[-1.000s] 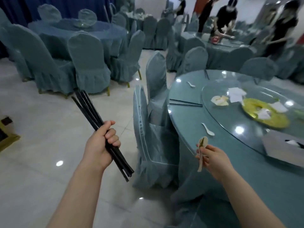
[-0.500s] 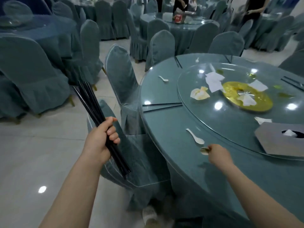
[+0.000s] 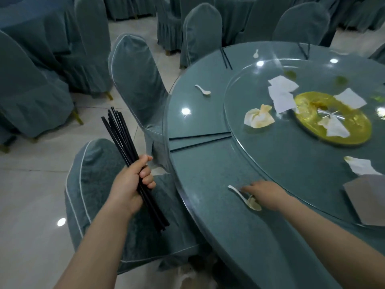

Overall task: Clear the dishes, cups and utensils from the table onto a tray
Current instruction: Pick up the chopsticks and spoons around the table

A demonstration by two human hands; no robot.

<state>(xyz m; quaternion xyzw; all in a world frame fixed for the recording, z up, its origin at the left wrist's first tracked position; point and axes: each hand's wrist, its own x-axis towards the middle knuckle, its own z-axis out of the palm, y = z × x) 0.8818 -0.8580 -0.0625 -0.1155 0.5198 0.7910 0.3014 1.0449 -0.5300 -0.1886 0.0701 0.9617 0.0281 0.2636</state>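
Readable text: none anywhere in view.
Labels, brands, numbers, signs: none legible on the bench, the napkins or the grey box at 3 o'clock.

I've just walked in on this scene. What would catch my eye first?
Probably the thick bundle of black chopsticks gripped in the left hand, held out over a covered chair. Next, the right hand down on the round table's near edge at a white spoon. Farther in, crumpled napkins litter the glass turntable.
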